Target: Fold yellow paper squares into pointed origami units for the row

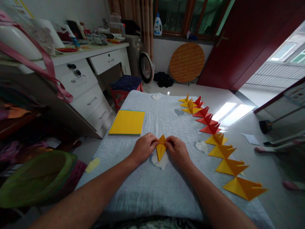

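Observation:
A partly folded piece of yellow origami paper (161,149), shaped like a narrow kite, lies on the cloth-covered table in front of me. My left hand (144,146) pinches its left corner between thumb and fingers. On the opposite corner, the fingers of my right hand (177,149) are closed. Left of my hands sits a stack of square yellow paper (127,122) with a blue edge showing at the back. Along the right side runs a row of folded paper figures, with yellow ones (230,166) nearer, red ones (207,121) further off and several yellow ones (191,106) at the far end.
The table wears a pale blue cloth (133,187) with heart patches. A green-lined bin (35,178) stands at the left, below a white desk (83,92). Behind the table are a stool (126,84), a washing machine with its door ajar (145,67) and a round wooden tabletop (187,62).

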Motion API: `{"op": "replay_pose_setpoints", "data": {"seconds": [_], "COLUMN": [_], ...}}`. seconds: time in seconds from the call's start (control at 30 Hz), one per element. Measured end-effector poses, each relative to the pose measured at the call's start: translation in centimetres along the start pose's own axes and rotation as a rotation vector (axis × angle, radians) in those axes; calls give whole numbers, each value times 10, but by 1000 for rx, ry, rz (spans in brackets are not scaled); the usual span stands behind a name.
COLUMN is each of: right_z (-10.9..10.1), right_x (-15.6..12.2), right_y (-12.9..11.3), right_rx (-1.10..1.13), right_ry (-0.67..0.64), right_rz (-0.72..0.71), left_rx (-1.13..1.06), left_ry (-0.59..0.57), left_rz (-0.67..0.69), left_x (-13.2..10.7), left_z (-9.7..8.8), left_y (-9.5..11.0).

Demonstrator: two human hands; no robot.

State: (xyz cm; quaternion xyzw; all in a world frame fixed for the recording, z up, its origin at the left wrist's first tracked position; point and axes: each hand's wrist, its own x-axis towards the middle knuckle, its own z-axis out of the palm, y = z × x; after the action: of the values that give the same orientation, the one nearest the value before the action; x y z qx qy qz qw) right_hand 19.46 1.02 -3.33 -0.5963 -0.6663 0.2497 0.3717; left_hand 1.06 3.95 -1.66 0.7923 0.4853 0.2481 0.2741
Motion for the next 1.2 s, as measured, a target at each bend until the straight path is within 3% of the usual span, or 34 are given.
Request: {"op": "replay_pose_setpoints", "data": {"seconds": [0.17, 0.4, 0.53, 0.67, 0.83, 1.0, 1.2], "right_z": [-1, -2, -3, -3, -4, -7, -16], "right_x": [1, -10, -17, -19, -21, -23, -23], "right_y": [-3, -8, -15, -17, -19, -21, -19], "right_rx": [1, -171, -296, -419, -498, -575, -629], "right_ry": [12, 37, -50, -155, -198, -204, -170], "right_rz": [54, -195, -313, -279, -249, -244, -222], "left_rx": [165, 307, 320, 346, 527, 649, 716], "left_ry": [-21, 1, 19, 45, -39, -113, -107], "left_rz": [-47, -73, -82, 72, 325, 353, 306], "left_x": [2, 2, 2, -1, -11, -19, -22], "left_z": [3, 8, 8, 8, 6, 3, 3], "left_y": [5, 6, 4, 0, -1, 5, 10]}}
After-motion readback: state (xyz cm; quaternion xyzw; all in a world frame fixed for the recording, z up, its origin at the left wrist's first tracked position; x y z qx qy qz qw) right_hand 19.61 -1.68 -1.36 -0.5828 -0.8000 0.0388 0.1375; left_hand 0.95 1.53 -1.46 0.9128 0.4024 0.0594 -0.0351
